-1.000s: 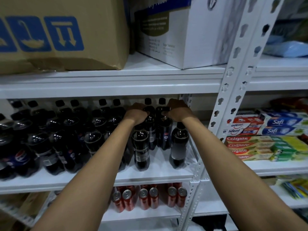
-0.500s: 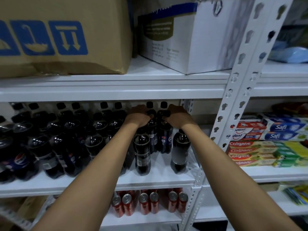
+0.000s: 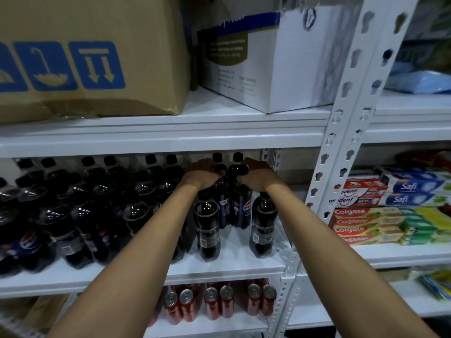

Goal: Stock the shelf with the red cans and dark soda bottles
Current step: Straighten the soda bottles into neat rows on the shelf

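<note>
- The step in hand looks like seating dark bottles deep on the middle shelf: both arms reach far in, toward the right end of the shelf.
- The left hand has its grip curled over the cap of one bottle; the right hand is curled the same way over the cap of the bottle beside it. Each grasps a bottle top from above.
- These two bottles stand upright, side by side, in front of two more caps at the far wall.
- Nearer, two further bottles stand apart from each other, one below each wrist: the left near bottle and the right near bottle.
- Packed bottles fill the left of the shelf.
- The red cans stand in pairs on the shelf below, seemingly placed already.
- Judgement: next, the held pair needs pushing flush against the far row, then releasing without tipping them. Drawing the arms back calls for care, since the forearms pass just over the near bottles and could knock them.
- After that, the near bottles probably need sliding back too.
</note>
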